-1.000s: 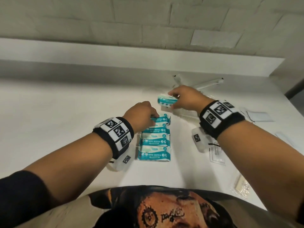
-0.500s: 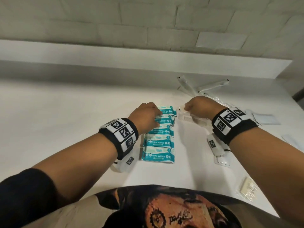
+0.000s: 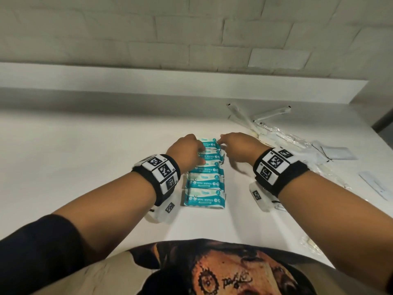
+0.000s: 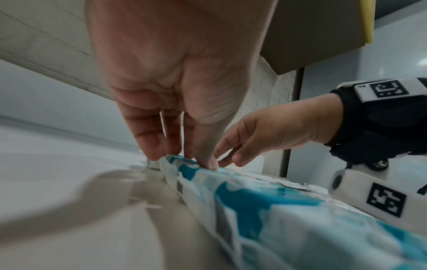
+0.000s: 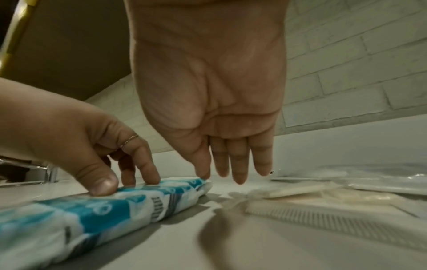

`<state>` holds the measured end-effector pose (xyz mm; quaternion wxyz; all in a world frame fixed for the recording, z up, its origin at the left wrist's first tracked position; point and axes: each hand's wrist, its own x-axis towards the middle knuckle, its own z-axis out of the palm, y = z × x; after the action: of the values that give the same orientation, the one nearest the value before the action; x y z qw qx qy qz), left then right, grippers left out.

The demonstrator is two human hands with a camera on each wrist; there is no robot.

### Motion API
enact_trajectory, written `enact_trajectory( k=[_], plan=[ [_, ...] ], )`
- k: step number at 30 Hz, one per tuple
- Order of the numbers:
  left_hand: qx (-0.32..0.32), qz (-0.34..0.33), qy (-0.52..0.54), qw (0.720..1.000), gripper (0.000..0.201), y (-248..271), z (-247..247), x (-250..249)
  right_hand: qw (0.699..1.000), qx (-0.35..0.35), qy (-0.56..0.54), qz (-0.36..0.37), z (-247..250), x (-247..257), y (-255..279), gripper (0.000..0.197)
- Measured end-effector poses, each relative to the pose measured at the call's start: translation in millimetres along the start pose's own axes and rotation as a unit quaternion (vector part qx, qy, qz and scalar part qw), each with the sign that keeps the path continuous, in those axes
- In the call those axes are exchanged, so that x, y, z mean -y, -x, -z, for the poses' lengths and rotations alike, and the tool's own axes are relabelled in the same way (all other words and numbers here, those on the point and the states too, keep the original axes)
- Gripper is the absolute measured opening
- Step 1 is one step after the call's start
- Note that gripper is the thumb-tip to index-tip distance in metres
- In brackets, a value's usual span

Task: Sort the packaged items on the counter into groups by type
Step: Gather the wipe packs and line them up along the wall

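Both hands, left hand and right hand, fingers extended, touch far end of wipes row; bare worktop left of row.

Materials and surface finish

The wipe packs are soft printed plastic film, teal and white, slightly glossy and crinkled at the sealed ends. The counter is a smooth, white surface with a faint sheen. Toward its right edge, clear plastic sleeves look glossy and wrinkled; a white plastic comb has a matt finish. The wall is matt, painted brick. The wristbands are black cloth carrying matt white printed tags.
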<state>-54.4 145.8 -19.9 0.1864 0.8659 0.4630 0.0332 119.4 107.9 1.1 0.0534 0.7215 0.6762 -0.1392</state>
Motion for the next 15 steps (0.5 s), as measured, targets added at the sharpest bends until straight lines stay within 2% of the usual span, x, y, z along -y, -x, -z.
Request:
enact_trajectory(
  k=[3,6,10,13,15],
  plan=[
    [0.0,-0.017,-0.009,1.0,0.041,0.3,-0.5,-0.4,0.999,0.007,-0.038,0.024,-7.1,5.9,-0.1,0.054],
    [0.002,-0.026,-0.015,1.0,0.036,0.8,-0.7,-1.2,0.996,0.036,0.033,0.071,-16.3,10.3,-4.3,0.068],
    [-0.001,-0.021,-0.026,0.999,0.039,1.7,0.0,-0.8,0.997,0.025,0.036,0.067,-4.1,9.5,-3.7,0.045],
    [-0.008,-0.016,-0.037,0.999,0.04,1.8,1.9,0.0,0.995,0.044,0.052,0.075,2.5,12.9,2.0,0.046],
    [-0.015,-0.017,-0.032,0.999,0.04,1.4,2.9,-0.4,0.996,0.056,0.025,0.067,6.8,16.0,10.9,0.048]
  ],
)
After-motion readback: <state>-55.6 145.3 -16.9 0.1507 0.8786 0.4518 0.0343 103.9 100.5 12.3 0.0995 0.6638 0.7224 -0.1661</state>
